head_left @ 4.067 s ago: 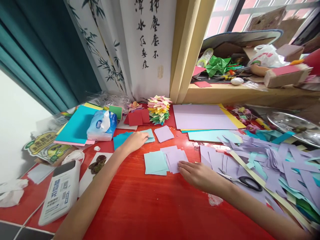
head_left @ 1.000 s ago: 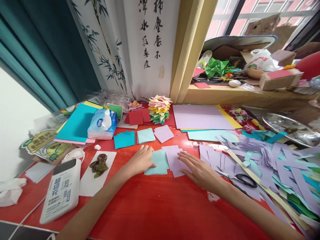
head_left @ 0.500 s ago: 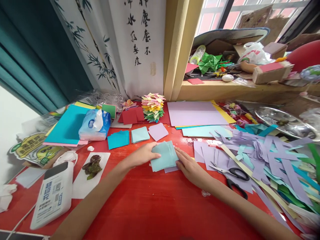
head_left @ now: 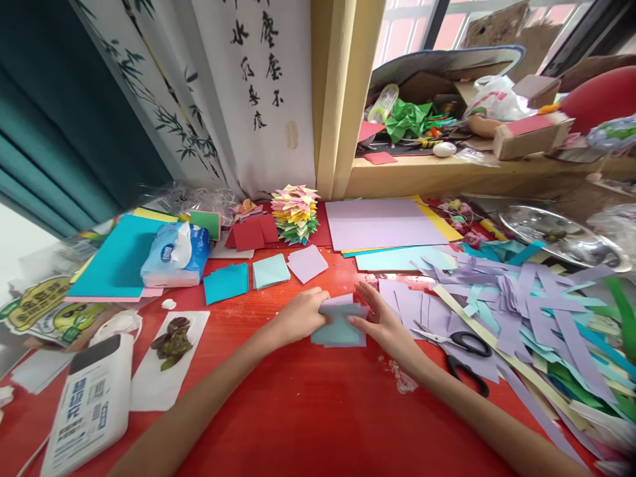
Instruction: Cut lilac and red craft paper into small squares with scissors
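Observation:
A blurred stack of light blue paper squares (head_left: 342, 329) is between my hands, above the red table. My left hand (head_left: 301, 317) is closed on the stack's left edge. At its right edge my right hand (head_left: 380, 321) has thumb and fingers spread apart, the thumb tip by the paper. Some purple paper (head_left: 342, 300) shows just behind the stack, partly hidden. Farther back lie a teal stack (head_left: 226, 283), a pale blue stack (head_left: 271, 271) and a purple stack (head_left: 307, 264) of squares.
Black-handled scissors (head_left: 464, 354) lie on purple paper at right, beside a heap of paper strips (head_left: 527, 305). A tissue pack (head_left: 176, 255), a white box-shaped device (head_left: 84, 411) and dried leaves on paper (head_left: 171, 341) are at left. A folded-paper tower (head_left: 295, 213) stands behind.
The light blue stack has tilted and sunk slightly, now blurred. My right hand's fingers have spread away from its edge. The camera view has shifted a little.

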Action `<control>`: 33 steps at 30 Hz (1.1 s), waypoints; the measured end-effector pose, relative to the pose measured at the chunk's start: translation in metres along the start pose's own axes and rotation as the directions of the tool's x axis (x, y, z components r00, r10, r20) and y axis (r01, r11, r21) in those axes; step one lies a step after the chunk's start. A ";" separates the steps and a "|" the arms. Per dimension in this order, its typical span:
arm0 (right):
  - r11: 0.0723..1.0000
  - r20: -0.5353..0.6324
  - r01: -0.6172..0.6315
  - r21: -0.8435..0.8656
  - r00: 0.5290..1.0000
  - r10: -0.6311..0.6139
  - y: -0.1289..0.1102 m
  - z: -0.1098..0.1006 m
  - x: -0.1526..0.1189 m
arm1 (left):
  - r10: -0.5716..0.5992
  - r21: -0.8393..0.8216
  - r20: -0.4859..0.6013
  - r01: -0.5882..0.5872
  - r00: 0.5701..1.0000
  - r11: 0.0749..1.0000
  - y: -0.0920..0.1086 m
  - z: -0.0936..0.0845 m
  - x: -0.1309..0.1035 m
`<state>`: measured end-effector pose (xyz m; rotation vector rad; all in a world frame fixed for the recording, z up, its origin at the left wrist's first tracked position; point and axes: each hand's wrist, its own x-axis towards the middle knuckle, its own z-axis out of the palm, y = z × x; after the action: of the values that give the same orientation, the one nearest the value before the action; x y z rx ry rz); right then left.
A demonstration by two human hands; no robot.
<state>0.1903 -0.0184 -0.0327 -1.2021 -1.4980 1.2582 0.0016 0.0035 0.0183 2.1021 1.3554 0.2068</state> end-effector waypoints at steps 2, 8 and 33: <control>1.000 0.048 0.003 0.005 0.999 -0.004 -0.004 0.000 0.000 | 0.039 -0.192 -0.070 -0.052 0.997 0.980 0.009 -0.001 -0.004; 0.991 -0.017 0.123 0.059 0.992 -0.122 -0.020 0.001 0.004 | 0.017 -0.662 -0.342 -0.254 0.940 0.705 0.010 0.009 -0.008; 0.956 -0.047 0.201 -0.213 0.975 -0.216 -0.002 0.005 -0.004 | 0.006 -0.758 -0.314 -0.254 0.949 0.601 0.004 0.054 0.000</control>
<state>0.1861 -0.0229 -0.0313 -1.1715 -1.6875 0.9287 0.0285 -0.0201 -0.0221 1.4061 0.9584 1.0201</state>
